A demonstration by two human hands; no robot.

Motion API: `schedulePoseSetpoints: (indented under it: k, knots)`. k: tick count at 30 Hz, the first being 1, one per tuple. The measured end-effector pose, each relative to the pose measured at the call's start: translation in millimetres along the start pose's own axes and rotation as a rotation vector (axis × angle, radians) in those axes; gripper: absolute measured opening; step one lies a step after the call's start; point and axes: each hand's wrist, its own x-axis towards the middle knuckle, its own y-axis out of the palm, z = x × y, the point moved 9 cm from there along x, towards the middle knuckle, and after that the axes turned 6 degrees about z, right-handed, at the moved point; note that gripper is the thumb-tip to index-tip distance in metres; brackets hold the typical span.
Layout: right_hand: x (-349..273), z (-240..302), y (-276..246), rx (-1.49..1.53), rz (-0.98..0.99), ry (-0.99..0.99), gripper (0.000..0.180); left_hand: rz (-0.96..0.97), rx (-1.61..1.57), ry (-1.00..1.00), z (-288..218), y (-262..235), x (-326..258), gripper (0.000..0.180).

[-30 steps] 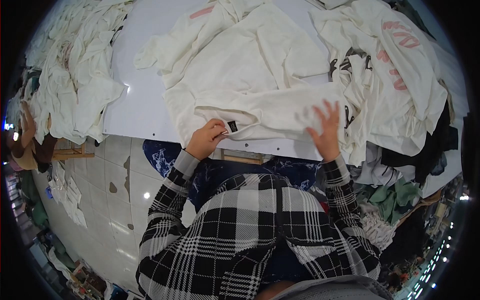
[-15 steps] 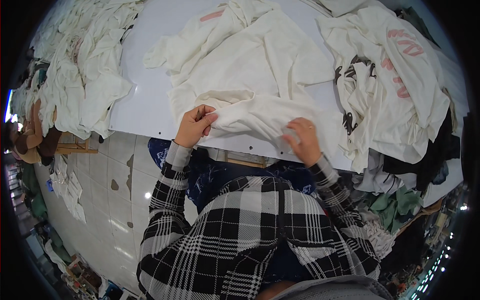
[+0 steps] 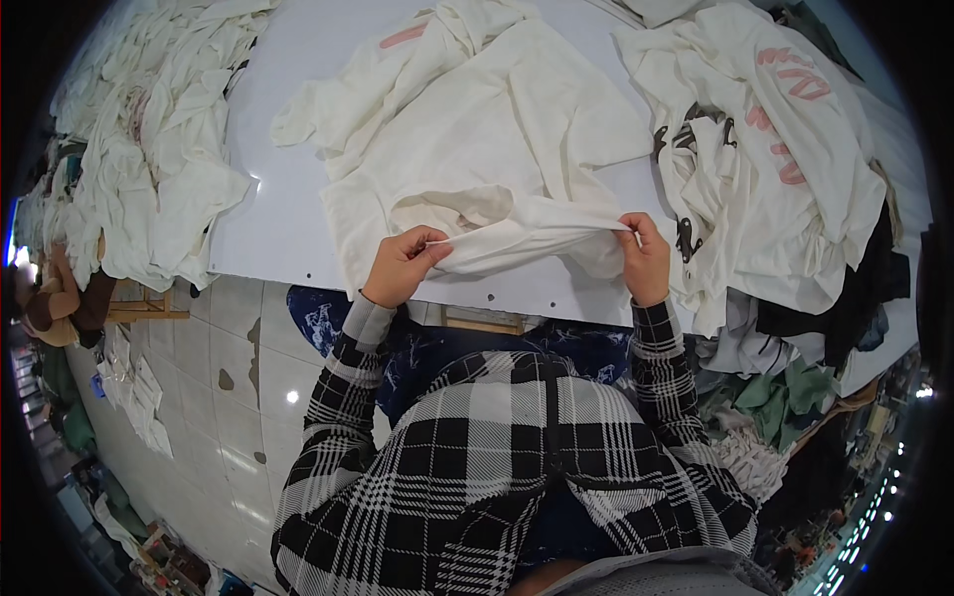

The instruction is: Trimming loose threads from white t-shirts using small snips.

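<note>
- Left hand (image 3: 402,266) closed, pinching the near edge of a cream garment (image 3: 477,159); thumb on top, fingers curled under the fabric.
- Right hand (image 3: 646,260) closed too, gripping the same edge further along; knuckles face up.
- Edge of garment pulled taut between both hands, lifted a bit off the white table (image 3: 288,214); fabric folds over into a narrow band there.
- Rest of cream garment lies spread and rumpled on the table beyond the hands, sleeve bunched toward the far left corner.
- Both hands sit right at the near table edge, well apart from each other.
- Pile of cream clothes with pink and black print (image 3: 785,169) just beside the right hand, spilling over the table edge.
- Another heap of white clothes (image 3: 159,169) on the left end of the table, well apart from the left hand.
- Person wears black-and-white plaid sleeves (image 3: 343,397); tiled floor (image 3: 238,397) below on the left.
</note>
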Motion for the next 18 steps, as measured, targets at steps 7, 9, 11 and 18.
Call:
schedulePoseSetpoints:
  k: [7, 9, 11, 18]
  knots:
    - [-3.9, -14.2, -42.0, -0.112, -0.135, -0.043, 0.008, 0.214, 0.043, 0.047, -15.2, 36.9, 0.4, 0.02]
    - [-7.5, -50.8, -68.0, -0.368, -0.166, 0.074, 0.01, 0.239, -0.049, 0.169, -24.7, 42.7, -9.3, 0.025]
    - [-17.1, -58.5, -84.9, -0.743, -0.233, -0.009, 0.015, 0.023, 0.014, 0.263, -27.1, 17.3, -15.5, 0.029]
    - [-44.5, 29.7, 2.1, 0.044, 0.002, -0.061, 0.009, -0.307, 0.335, 0.132, 16.7, -39.4, -26.0, 0.023]
